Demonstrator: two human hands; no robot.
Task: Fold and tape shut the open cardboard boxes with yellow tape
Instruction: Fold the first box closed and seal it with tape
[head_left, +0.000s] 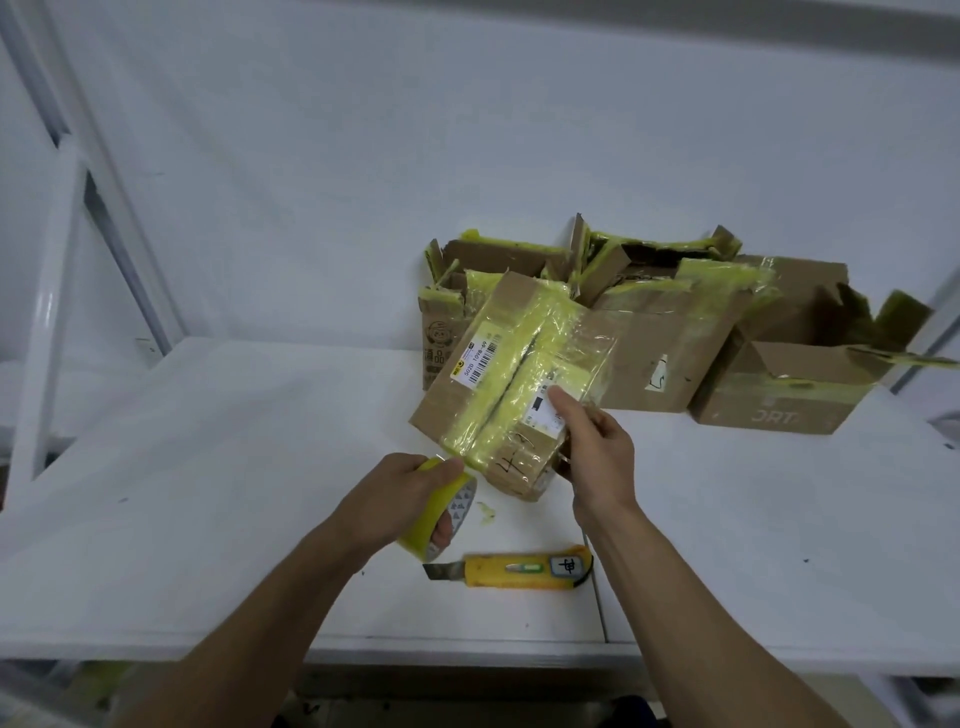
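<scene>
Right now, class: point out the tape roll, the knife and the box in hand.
tape roll (460, 503): head view, on its printed side face.
knife (519, 569): head view, on its yellow handle.
box (511, 384): head view, on its taped top face.

The white label (475, 358) on the taped box (519, 374) reads "5020 1098-69". Handwriting on the same box reads "4-9". The right-hand box (774, 415) is printed "JRT". The sticker (564, 565) on the utility knife (524, 570) bears one handwritten Chinese character. Print on the rear left box (441, 343) is illegible.
</scene>
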